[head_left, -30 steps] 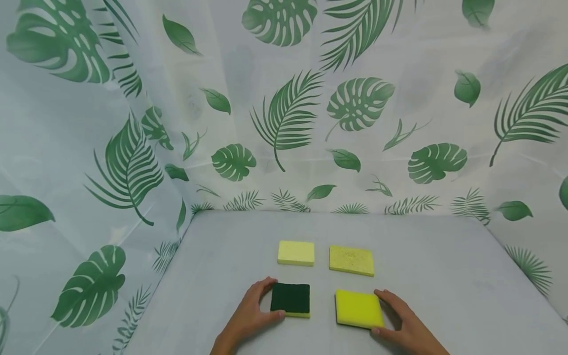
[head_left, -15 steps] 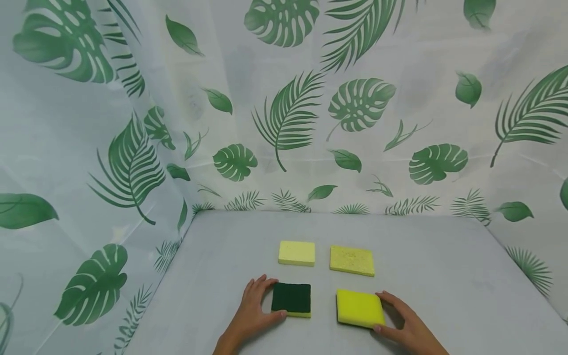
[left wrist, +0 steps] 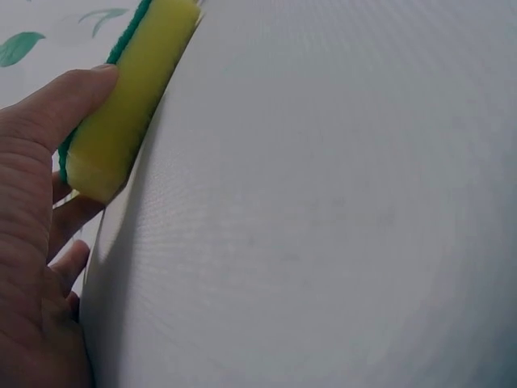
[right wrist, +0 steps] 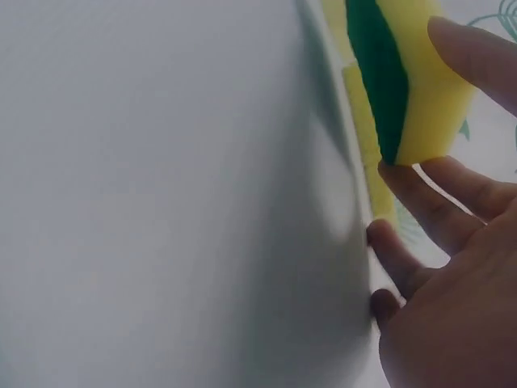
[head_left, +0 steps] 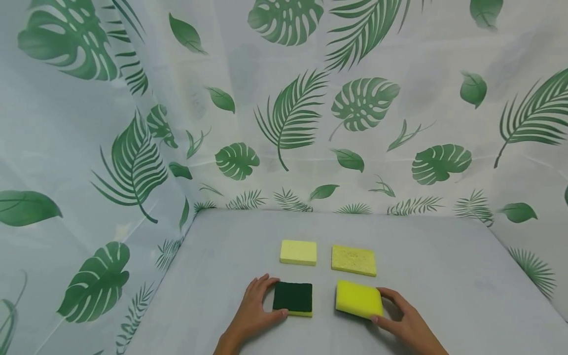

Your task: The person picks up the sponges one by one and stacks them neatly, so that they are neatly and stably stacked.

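Observation:
My left hand [head_left: 253, 308] holds a scouring sponge [head_left: 293, 297] by its left end, thumb on the near edge and a finger at the far edge. It lies flat with the dark green scouring side up; its yellow foam [left wrist: 133, 105] shows in the left wrist view. My right hand [head_left: 406, 318] pinches a second scouring sponge [head_left: 358, 298] at its right end, bright yellow side up. That one is tilted and raised off the table; its green underside [right wrist: 384, 81] faces the table in the right wrist view.
Behind them on the grey-white table [head_left: 230, 246] lie a pale yellow sponge [head_left: 298, 252] at left and a darker yellow, speckled one [head_left: 353, 260] at right. A white sheet [head_left: 301, 187] with green leaf prints hangs round the back and sides.
My right hand has lifted its yellow sponge off the table and tilted it, moving slightly away from me. The left hand and its sponge have stayed in place.

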`<state>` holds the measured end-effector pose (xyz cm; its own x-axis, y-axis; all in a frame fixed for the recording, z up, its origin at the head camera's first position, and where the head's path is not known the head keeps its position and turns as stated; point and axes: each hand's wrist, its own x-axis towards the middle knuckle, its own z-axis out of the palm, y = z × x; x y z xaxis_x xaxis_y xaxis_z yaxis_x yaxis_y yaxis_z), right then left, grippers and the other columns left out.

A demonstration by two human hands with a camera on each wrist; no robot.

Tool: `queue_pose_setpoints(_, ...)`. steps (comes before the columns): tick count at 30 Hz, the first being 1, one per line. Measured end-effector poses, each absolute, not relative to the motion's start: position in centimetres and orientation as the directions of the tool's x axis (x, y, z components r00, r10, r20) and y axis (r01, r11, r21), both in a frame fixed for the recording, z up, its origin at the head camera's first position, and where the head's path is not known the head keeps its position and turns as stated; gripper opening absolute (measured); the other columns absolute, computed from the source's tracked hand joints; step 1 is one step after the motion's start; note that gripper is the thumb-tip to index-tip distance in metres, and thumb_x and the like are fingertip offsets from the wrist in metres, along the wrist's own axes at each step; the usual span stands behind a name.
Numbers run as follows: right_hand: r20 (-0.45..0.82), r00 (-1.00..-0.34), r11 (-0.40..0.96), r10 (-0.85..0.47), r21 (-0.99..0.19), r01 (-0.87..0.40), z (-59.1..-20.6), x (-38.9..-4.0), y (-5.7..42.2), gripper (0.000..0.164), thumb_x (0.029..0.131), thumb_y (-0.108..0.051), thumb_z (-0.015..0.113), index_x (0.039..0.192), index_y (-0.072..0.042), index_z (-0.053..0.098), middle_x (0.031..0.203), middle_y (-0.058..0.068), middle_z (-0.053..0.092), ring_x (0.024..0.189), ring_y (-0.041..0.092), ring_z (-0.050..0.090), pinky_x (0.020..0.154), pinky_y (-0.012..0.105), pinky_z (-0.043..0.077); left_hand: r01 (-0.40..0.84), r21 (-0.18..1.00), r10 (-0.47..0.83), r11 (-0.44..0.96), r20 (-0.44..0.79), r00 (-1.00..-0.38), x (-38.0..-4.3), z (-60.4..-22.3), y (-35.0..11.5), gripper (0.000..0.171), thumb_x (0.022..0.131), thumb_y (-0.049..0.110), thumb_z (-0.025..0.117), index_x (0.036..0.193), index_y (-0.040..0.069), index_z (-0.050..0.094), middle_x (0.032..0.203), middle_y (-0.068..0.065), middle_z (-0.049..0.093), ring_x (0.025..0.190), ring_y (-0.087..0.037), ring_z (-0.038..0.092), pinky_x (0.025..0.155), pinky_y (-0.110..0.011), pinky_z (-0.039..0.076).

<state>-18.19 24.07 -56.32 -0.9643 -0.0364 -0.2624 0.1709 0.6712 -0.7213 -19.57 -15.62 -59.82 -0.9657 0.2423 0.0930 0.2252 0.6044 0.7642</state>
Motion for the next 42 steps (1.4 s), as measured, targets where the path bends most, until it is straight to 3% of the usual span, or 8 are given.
queue_pose_setpoints(10, -0.131, -0.986, 0.576, -0.103, -0.816, 0.049, -55.1, -18.7, 21.8, 0.082, 0.093, -0.043, 0.085, 0.154, -0.002, 0.048, 0.154, 0.029, 0.052, 0.145, 0.048, 0.044, 0.116, 0.067, 0.038, 0.212, 0.762, 0.225, 0.612, 0.089, -0.970, -19.6, -60.0, -15.7, 0.081, 0.086, 0.060, 0.082, 0.150, 0.017, 0.057, 0.160, -0.020, 0.048, 0.152, -0.050, 0.033, 0.121, -0.074, 0.023)
queue_pose_setpoints(22, -0.085, -0.987, 0.488, -0.138, -0.873, 0.007, -54.0, -19.1, 17.8, 0.081, 0.090, -0.040, 0.089, 0.153, -0.005, 0.052, 0.151, 0.022, 0.057, 0.141, 0.043, 0.050, 0.117, 0.069, 0.036, 0.185, 0.759, 0.213, 0.624, 0.062, -0.975, -19.5, -59.9, -15.4, 0.081, 0.086, 0.064, 0.081, 0.151, 0.022, 0.058, 0.162, -0.018, 0.047, 0.152, -0.052, 0.032, 0.118, -0.077, 0.026)
queue_pose_setpoints(42, 0.019, -0.970, 0.356, -0.241, -0.928, -0.106, -54.7, -19.4, 12.4, 0.070, 0.088, -0.031, 0.091, 0.147, -0.012, 0.059, 0.145, 0.006, 0.063, 0.134, 0.032, 0.058, 0.115, 0.063, 0.041, 0.257, 0.754, 0.232, 0.605, 0.142, -0.962, -19.7, -60.4, -15.9, 0.082, 0.085, 0.059, 0.084, 0.150, 0.016, 0.058, 0.158, -0.018, 0.051, 0.150, -0.048, 0.037, 0.121, -0.071, 0.027)
